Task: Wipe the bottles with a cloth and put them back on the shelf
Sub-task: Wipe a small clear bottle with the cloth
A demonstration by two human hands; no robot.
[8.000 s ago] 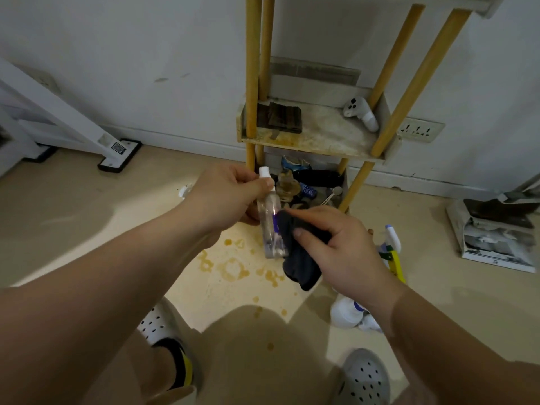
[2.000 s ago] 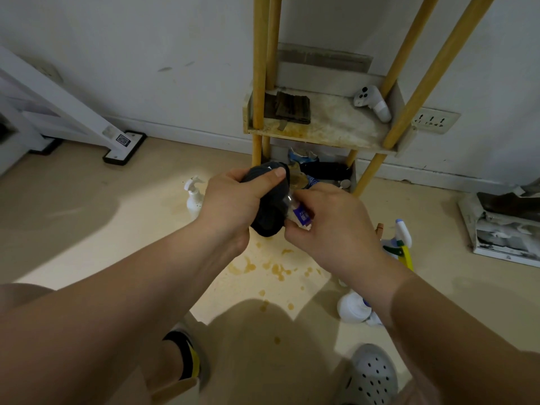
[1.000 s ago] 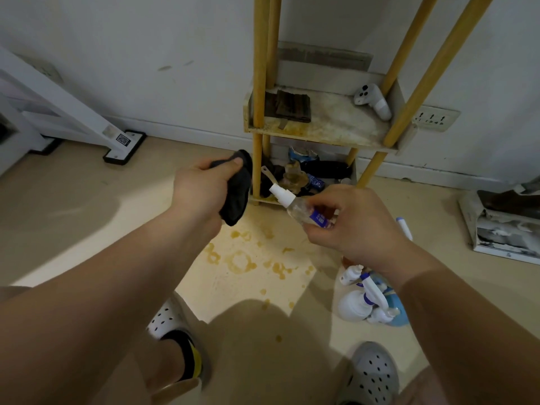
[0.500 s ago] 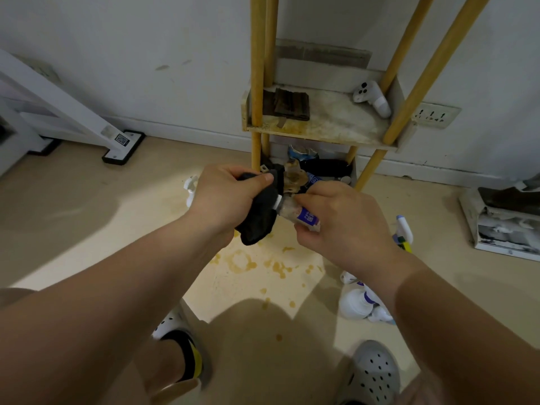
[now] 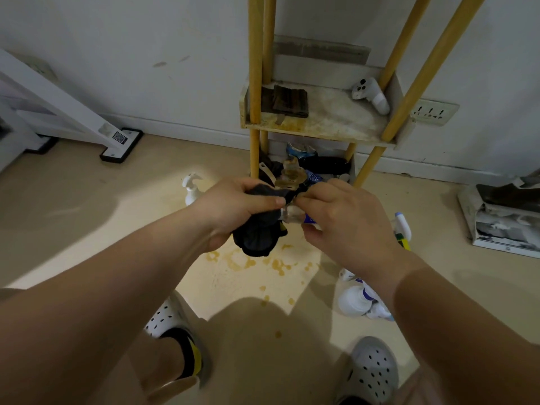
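Note:
My left hand (image 5: 233, 210) grips a dark cloth (image 5: 258, 232) wrapped over the top end of a small clear bottle (image 5: 295, 215) with a blue label. My right hand (image 5: 344, 220) holds the bottle's body, which lies roughly level between the two hands; its cap is hidden inside the cloth. Both hands hover above the stained floor, in front of the wooden shelf (image 5: 321, 127). More bottles stand on the floor: a white pump bottle (image 5: 191, 188) left of the hands, and a cluster of white bottles (image 5: 359, 299) plus a spray bottle (image 5: 401, 229) to the right.
The shelf's middle board holds a dark wooden block (image 5: 287, 102) and a white controller (image 5: 371, 95). Its bottom level is crowded with clutter (image 5: 306, 168). Yellow stains (image 5: 248, 261) mark the floor. A white stand base (image 5: 121, 144) sits left, a box (image 5: 505, 220) right. My sandalled feet are below.
A second ago my hands were apart, with the bottle's white spray top bare. The left hand has brought the cloth back over the top, and both hands have closed together.

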